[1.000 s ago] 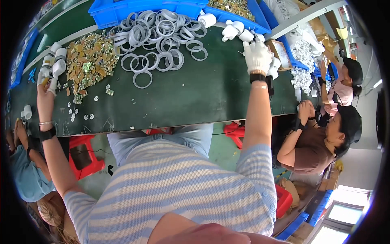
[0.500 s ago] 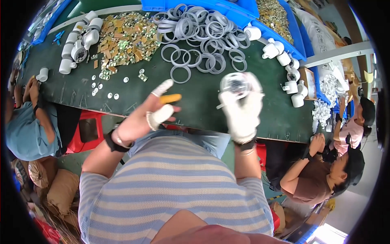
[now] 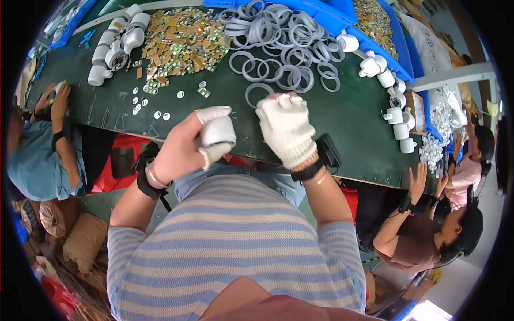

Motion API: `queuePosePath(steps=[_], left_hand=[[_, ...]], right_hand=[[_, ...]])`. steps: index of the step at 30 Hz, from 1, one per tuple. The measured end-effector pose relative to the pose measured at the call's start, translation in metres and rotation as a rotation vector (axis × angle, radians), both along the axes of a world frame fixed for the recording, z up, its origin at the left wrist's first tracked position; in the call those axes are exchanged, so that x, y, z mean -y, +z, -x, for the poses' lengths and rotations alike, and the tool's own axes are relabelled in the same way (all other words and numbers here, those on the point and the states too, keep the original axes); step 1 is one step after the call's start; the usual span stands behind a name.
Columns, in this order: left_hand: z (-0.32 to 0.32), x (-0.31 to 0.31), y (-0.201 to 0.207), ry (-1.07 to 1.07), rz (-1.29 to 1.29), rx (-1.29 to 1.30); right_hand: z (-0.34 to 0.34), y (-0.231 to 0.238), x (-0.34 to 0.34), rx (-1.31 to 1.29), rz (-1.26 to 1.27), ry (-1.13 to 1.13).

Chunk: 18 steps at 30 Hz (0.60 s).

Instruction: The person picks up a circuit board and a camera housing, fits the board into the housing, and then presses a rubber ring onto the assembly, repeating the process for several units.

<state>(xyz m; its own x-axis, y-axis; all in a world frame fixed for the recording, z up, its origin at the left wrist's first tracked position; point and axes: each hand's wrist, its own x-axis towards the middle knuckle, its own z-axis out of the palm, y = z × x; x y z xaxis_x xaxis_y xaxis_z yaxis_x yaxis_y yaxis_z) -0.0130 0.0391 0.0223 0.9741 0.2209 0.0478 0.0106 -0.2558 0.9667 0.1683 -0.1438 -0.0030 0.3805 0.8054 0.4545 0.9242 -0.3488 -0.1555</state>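
My left hand, with white covers on some fingertips, is closed round a white cylindrical housing, held on its side above the table's near edge. To its right, my right hand in a white knitted glove is curled closed over the green table. Whatever its fingers may hold is hidden. Just beyond that hand lies a grey ring, the nearest of a heap of grey rings.
Small circuit boards are heaped at the back left, with white round discs nearer. White housings stand in rows at left and right. Blue bins line the back. Co-workers' hands are at left and right.
The white housing has passed from my right hand to my left, which has closed round it. My right hand has moved left and curled. The whole view has shifted slightly.
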Motion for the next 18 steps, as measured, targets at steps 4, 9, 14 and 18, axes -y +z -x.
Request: queuePosePath(steps=[4, 9, 14, 18], left_hand=[[-0.005, 0.012, 0.018, -0.144, -0.579, -0.088], [-0.011, 0.003, 0.009, -0.270, -0.736, -0.018], [-0.018, -0.006, 0.008, -0.478, -0.077, 0.004], [-0.020, 0.007, -0.008, -0.138, 0.704, -0.018]], right_hand=[[0.041, 0.033, 0.022, 0.023, 0.159, -0.019], [0.045, 0.075, 0.041, -0.279, -0.042, 0.168], [0.026, 0.071, 0.062, -0.422, -0.046, 0.295], [0.031, 0.069, 0.064, -0.517, -0.214, 0.349]])
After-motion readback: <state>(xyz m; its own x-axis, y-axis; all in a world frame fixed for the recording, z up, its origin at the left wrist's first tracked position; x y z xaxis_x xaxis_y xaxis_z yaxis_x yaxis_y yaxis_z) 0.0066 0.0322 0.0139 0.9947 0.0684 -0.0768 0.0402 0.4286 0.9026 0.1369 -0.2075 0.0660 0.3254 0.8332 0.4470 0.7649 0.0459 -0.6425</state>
